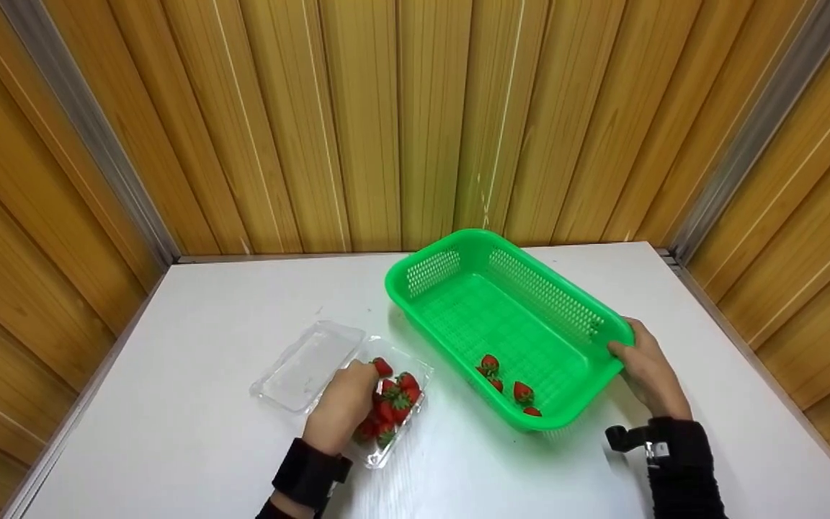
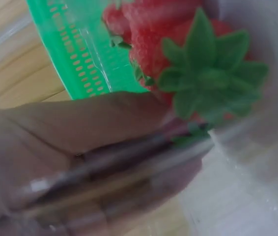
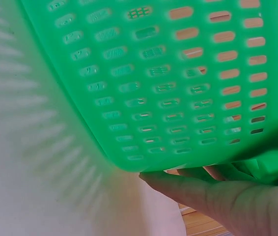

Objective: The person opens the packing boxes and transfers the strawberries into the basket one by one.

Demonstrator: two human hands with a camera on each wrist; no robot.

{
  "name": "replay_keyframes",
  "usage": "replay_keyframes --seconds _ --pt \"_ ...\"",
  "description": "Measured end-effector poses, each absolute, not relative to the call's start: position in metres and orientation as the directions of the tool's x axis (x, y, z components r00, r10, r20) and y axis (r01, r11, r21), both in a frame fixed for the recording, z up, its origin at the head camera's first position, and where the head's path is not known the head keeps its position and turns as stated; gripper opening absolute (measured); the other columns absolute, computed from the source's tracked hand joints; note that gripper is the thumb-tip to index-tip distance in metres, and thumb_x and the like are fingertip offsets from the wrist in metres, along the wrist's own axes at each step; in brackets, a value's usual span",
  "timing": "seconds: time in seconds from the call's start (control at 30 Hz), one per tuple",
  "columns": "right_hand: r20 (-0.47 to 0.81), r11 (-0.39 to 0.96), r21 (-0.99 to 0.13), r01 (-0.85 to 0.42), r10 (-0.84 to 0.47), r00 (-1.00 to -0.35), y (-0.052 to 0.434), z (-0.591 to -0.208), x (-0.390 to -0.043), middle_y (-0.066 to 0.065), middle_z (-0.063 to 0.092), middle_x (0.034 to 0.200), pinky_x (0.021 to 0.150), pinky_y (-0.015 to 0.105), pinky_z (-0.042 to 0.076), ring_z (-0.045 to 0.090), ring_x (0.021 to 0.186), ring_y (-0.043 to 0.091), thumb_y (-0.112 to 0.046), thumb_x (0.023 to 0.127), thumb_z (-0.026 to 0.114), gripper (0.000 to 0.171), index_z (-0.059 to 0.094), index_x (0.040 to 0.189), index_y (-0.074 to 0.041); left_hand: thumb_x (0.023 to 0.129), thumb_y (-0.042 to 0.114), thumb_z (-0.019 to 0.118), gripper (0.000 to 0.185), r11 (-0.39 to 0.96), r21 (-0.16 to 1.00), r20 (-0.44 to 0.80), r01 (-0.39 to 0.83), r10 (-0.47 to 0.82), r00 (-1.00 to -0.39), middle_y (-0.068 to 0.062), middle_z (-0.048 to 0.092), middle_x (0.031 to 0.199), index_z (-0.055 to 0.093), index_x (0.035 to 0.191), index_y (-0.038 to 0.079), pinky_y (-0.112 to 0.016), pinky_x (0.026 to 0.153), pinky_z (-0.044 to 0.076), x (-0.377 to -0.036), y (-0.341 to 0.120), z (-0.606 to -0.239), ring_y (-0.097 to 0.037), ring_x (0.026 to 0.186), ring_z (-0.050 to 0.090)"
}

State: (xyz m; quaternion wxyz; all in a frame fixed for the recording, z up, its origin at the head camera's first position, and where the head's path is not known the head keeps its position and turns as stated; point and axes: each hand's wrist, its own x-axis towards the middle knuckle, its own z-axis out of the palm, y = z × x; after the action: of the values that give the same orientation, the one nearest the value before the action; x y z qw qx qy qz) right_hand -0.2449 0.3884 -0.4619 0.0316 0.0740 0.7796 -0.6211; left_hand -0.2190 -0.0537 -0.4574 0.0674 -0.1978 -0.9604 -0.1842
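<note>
My left hand (image 1: 346,404) reaches into a clear plastic box (image 1: 379,461) of strawberries (image 1: 397,398). In the left wrist view, the thumb and fingers (image 2: 124,115) pinch at a strawberry whose green leaves (image 2: 212,83) show right by the fingertips; part of the grip is hidden. At the right, my right hand (image 1: 651,371) grips the corner of a green plastic basket (image 1: 509,310), thumb over the rim and fingers outside. Several strawberries (image 1: 523,393) lie inside the basket at its near end. The right wrist view shows the basket's slotted wall (image 3: 153,88) above the hand.
The box's clear lid (image 1: 310,364) lies folded open at its left. Everything stands on a white table (image 1: 170,404), with wood-look panels (image 1: 357,130) at the back and both sides. The basket's far end comes close to the back panel.
</note>
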Motion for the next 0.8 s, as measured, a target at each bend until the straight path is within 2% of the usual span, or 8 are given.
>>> replay_keyframes --seconds 0.2,0.43,0.63,0.8 --pt "-0.145 0.231 -0.96 0.159 0.077 -0.986 0.388 -0.461 -0.245 0.027 0.024 0.141 0.089 0.031 0.048 0.039 0.12 0.032 -0.001 0.095 0.037 0.06 0.007 0.146 0.004 0.076 -0.008 0.064 0.02 0.874 0.277 0.21 0.398 0.349 -0.913 -0.008 0.065 0.067 0.071 0.087 0.007 -0.029 0.051 0.048 -0.22 -0.053 -0.456 -0.024 0.062 0.064" --pt "-0.13 0.227 -0.963 0.144 0.072 -0.989 0.389 -0.462 -0.245 0.026 0.026 0.138 0.087 0.031 0.049 0.042 0.115 0.03 0.0 0.093 0.037 0.06 0.008 0.145 0.005 0.074 -0.012 0.064 0.026 0.871 0.316 0.173 0.377 0.338 -0.925 -0.008 0.065 0.071 0.071 0.091 0.006 -0.029 0.056 0.05 -0.22 -0.052 -0.453 -0.021 0.066 0.064" --pt "-0.118 0.246 -0.96 0.129 0.062 -0.991 0.39 -0.463 -0.244 0.027 0.026 0.138 0.087 0.03 0.049 0.042 0.115 0.031 0.0 0.092 0.036 0.06 0.007 0.145 0.005 0.069 -0.016 0.065 0.031 0.871 0.356 0.132 0.338 0.311 -0.941 -0.003 0.06 0.065 0.071 0.091 0.006 -0.027 0.05 0.046 -0.218 -0.054 -0.447 -0.015 0.059 0.056" --pt "-0.125 0.236 -0.962 0.138 0.069 -0.99 0.389 -0.462 -0.244 0.028 0.025 0.138 0.089 0.032 0.049 0.042 0.117 0.033 0.0 0.093 0.036 0.06 0.007 0.145 0.006 0.067 -0.016 0.067 0.027 0.882 0.335 0.145 0.332 0.3 -0.943 -0.004 0.057 0.065 0.068 0.087 0.003 -0.028 0.049 0.044 -0.214 -0.054 -0.44 -0.014 0.056 0.051"
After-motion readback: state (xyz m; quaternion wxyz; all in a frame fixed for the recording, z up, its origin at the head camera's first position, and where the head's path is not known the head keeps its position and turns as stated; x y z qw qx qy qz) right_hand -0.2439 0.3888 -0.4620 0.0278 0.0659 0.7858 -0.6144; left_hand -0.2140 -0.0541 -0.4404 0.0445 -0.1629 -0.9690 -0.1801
